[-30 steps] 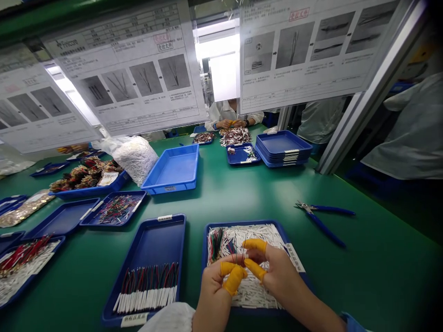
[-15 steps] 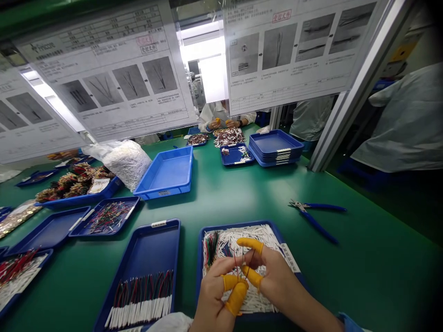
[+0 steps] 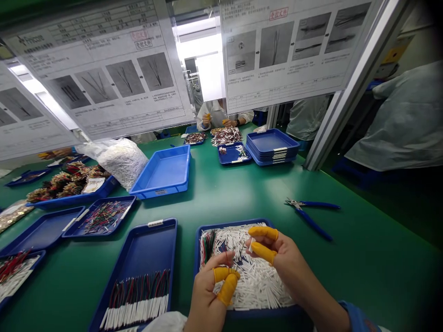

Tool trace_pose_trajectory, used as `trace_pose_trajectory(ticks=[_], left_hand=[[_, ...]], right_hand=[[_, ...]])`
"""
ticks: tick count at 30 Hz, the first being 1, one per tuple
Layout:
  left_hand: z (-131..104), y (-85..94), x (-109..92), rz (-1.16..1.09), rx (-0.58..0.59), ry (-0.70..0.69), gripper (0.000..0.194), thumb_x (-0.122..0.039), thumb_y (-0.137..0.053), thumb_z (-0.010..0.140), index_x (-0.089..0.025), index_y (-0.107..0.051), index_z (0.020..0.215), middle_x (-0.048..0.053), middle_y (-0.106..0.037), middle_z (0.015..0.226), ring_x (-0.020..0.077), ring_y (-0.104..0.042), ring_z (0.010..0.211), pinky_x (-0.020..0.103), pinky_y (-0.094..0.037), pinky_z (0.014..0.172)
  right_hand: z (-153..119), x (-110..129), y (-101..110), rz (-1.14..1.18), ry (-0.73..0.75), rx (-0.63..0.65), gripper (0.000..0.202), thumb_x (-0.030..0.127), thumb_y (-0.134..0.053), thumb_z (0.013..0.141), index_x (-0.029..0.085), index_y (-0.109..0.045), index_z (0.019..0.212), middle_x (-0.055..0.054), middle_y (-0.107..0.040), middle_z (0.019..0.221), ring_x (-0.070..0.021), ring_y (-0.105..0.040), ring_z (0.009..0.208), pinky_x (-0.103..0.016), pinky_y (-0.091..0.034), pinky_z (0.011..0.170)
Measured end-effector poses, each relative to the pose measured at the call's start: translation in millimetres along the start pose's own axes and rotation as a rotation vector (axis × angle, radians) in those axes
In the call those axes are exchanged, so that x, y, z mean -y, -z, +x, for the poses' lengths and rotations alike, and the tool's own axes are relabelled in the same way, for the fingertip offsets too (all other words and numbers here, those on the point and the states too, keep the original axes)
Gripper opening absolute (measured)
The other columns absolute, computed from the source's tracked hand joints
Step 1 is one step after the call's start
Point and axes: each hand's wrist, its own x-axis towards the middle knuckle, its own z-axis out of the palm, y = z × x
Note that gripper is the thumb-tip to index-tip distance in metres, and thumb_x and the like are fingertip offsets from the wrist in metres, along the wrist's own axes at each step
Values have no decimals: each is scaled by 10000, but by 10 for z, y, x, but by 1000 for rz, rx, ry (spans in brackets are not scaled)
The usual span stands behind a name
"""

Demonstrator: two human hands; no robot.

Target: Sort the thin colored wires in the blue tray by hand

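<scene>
My left hand (image 3: 209, 288), with yellow finger cots on thumb and forefinger, pinches a few thin wires (image 3: 227, 259), red and dark, whose ends fan upward. To its right, my right hand (image 3: 289, 256) also wears yellow cots and holds a short white tube (image 3: 251, 245) between thumb and fingertip, just apart from the wires. Both hands are over a blue tray (image 3: 235, 224) heaped with white tubes (image 3: 266, 286). A bundle of red, green and black wires (image 3: 208, 246) lies in that tray's left corner.
Left of the hands, another blue tray (image 3: 148, 244) holds a row of wires with white tubes (image 3: 136, 302). Blue-handled cutters (image 3: 311, 216) lie open on the right. Farther back are a light-blue bin (image 3: 162, 170), stacked trays (image 3: 272, 145) and a co-worker's hands (image 3: 230, 122).
My right hand has moved away from the left, rightward, and now has a white tube in its fingertips. My left hand keeps its pinch on the wires. The view has shifted slightly.
</scene>
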Motion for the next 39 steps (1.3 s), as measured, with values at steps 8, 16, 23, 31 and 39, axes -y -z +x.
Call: trace_pose_trajectory(ticks=[8,16,23,31,39], left_hand=[[-9,-21,-32,22,40,77,137,-224,-593,733,-176,-700,802,116,-658,993,246,-608,900,342,-489,798],[-9,-15,20,53,63,6,114,-186,-578,737,-174,-691,750,103,-668,966,240,-617,885,335,-478,800],[-20,-16,-3,48,98,37,138,-200,-560,758,-160,-684,803,117,-659,966,245,-612,887,343,-474,795],[-14,-9,-1,33,97,21,136,-202,-556,760,-144,-676,787,118,-657,953,242,-614,879,339,-471,791],[-23,-7,-15,12,92,-2,127,-183,-555,760,-147,-672,789,108,-658,940,233,-616,866,331,-477,776]], right_hand=[[-23,32,17,13,75,-17,287,308,-778,513,167,-631,715,-43,-688,667,-211,-649,690,-362,-537,661],[-31,26,29,72,89,-15,254,252,-772,525,186,-644,734,-24,-702,691,-180,-649,678,-306,-528,649],[-28,29,18,61,138,4,204,210,-747,543,188,-636,712,-17,-699,680,-175,-647,677,-320,-523,690],[-51,50,5,-5,148,1,202,184,-740,514,185,-638,689,-12,-682,635,-182,-638,652,-333,-519,684],[-66,-15,5,-82,117,185,196,218,-727,585,183,-629,752,-26,-694,675,-188,-645,701,-338,-492,725]])
